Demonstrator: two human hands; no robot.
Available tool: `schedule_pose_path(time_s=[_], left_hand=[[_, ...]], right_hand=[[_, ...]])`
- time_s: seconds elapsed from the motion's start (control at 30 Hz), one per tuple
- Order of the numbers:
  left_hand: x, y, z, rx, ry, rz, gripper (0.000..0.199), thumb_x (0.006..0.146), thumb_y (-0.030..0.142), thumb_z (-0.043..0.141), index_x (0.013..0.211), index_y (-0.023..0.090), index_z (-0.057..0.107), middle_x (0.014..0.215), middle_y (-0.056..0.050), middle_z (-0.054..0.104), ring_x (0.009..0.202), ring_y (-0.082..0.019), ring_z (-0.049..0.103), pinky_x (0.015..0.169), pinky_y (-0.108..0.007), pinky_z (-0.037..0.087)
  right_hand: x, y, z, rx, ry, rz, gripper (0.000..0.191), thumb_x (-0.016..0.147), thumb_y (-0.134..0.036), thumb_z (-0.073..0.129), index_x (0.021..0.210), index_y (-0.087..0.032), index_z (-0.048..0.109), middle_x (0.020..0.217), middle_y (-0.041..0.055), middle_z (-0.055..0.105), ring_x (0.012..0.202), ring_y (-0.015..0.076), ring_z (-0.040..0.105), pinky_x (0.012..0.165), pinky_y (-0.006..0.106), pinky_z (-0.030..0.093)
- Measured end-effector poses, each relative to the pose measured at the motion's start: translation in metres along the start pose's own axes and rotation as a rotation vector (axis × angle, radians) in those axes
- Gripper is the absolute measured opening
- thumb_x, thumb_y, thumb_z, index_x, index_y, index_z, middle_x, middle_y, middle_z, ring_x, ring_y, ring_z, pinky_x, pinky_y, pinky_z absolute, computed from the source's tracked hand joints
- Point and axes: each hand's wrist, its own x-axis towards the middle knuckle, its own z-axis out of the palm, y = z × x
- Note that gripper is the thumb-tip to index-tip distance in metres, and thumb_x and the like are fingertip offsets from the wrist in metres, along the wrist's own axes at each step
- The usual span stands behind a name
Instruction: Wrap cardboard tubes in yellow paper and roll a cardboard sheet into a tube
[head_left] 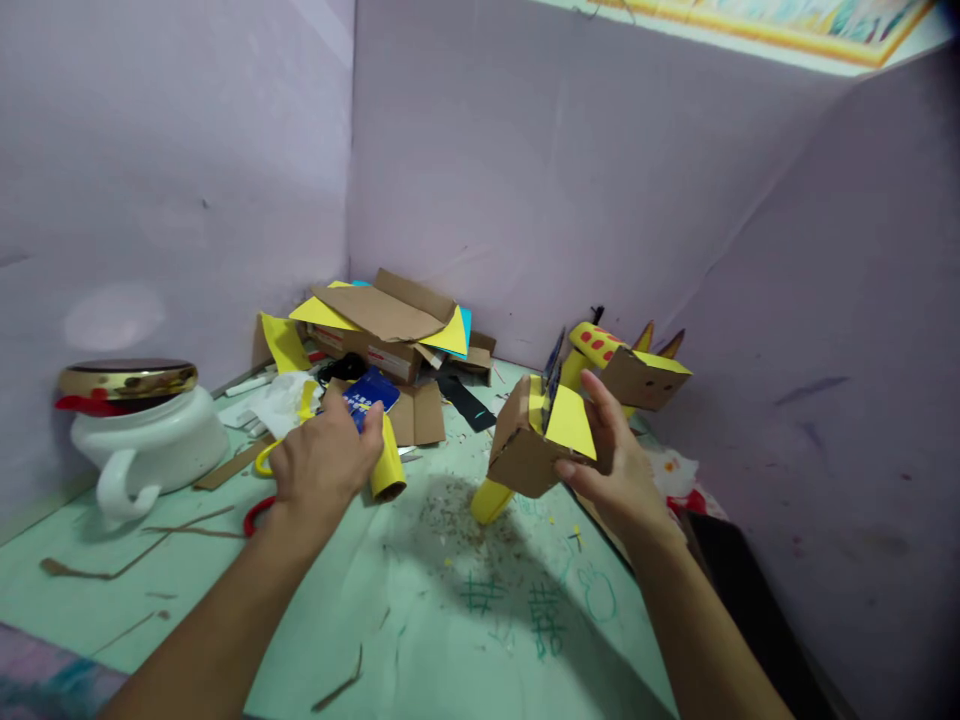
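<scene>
My right hand (619, 470) grips a brown cardboard box piece (521, 450) with a yellow paper top and dark upright pieces, its thumb at the lower edge and its fingers behind. A yellow strip or tube (491, 502) slants down from under the box to the tabletop. On the left, my left hand (326, 455) is over the clutter beside a dark blue packet (371, 395) and a yellow tube (388, 465). Its thumb and forefinger are apart at the packet; whether it holds anything cannot be made out.
A white pot (150, 440) stands at the left, with red-handled scissors (259, 515) nearer me. Cardboard and yellow paper (390, 310) are piled at the back. A spotted cardboard giraffe (645, 378) stands back right. Scraps and crumbs lie on the green table (420, 620).
</scene>
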Motion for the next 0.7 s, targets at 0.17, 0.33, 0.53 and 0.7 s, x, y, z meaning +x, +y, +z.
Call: schedule_pose_path(time_s=[0.17,0.33,0.53,0.7], left_hand=[[0.005,-0.001,0.011,0.086,-0.130,0.051,0.066,0.079,0.060,0.037,0.111,0.005,0.052,0.089,-0.027,0.067,0.088,-0.045,0.064,0.071,-0.050,0.045],[-0.005,0.011,0.027,0.058,-0.206,0.115,0.070,0.073,0.066,0.044,0.114,0.010,0.050,0.093,-0.023,0.068,0.091,-0.043,0.064,0.071,-0.048,0.046],[-0.004,0.021,0.042,-0.042,-0.214,0.116,0.066,0.078,0.067,0.037,0.114,0.014,0.050,0.102,-0.021,0.067,0.097,-0.038,0.064,0.075,-0.046,0.047],[-0.004,0.021,0.042,-0.180,-0.192,0.149,0.061,0.074,0.045,0.055,0.126,0.016,0.042,0.111,-0.019,0.064,0.102,-0.036,0.062,0.080,-0.045,0.046]], right_hand=[[-0.001,-0.002,0.001,0.019,0.003,0.010,0.100,0.062,-0.047,0.078,0.143,-0.029,0.023,0.136,0.0116,0.048,0.124,0.0302,0.049,0.102,0.046,0.041],[-0.001,-0.003,0.001,0.034,0.005,0.010,0.102,0.060,-0.045,0.080,0.143,-0.027,0.024,0.134,0.0117,0.050,0.122,0.0300,0.050,0.102,0.045,0.040],[0.000,-0.004,0.002,0.020,0.004,0.010,0.101,0.060,-0.045,0.079,0.143,-0.027,0.024,0.133,0.0114,0.051,0.120,0.0300,0.052,0.101,0.045,0.042],[0.001,-0.003,0.002,0.033,0.003,-0.001,0.101,0.060,-0.044,0.080,0.142,-0.027,0.025,0.133,0.0113,0.051,0.122,0.0295,0.050,0.101,0.045,0.041]])
